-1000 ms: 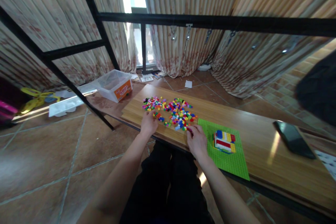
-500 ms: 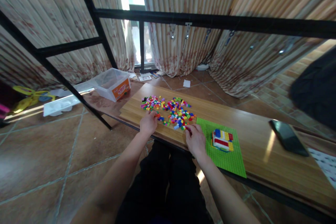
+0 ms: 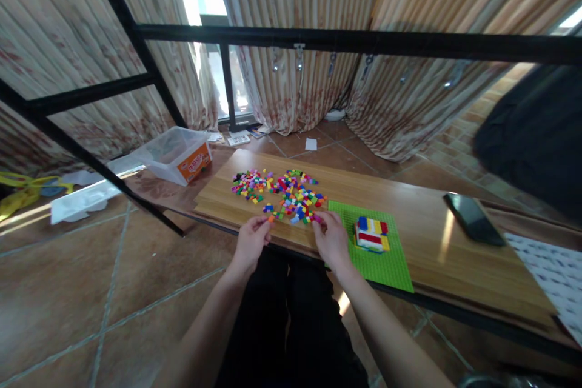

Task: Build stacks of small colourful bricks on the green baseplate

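Observation:
Low over the near table edge, my left hand (image 3: pixel 253 241) pinches a small orange toy brick (image 3: pixel 271 218) between thumb and fingertips. My right hand (image 3: pixel 331 239) is closed at the near right side of the loose bricks (image 3: pixel 302 197), its fingertips on a small magenta brick (image 3: pixel 317 217). Loose bricks of many colours lie in spread piles in front of both hands. Just right of my right hand, a green baseplate (image 3: pixel 391 267) carries a small built block of bricks (image 3: pixel 371 235) in blue, white, yellow and red.
On the wooden table (image 3: pixel 422 212), a dark phone (image 3: pixel 473 218) lies toward the right, near a patterned sheet (image 3: pixel 545 273). A clear plastic box (image 3: pixel 173 157) with an orange label stands beyond the left end. A black metal frame (image 3: pixel 318 39) runs across before the curtains.
My left hand has drawn back toward me from the loose bricks, with the orange brick in its fingertips. My right hand stays by the pile's near right side. The view has shifted right.

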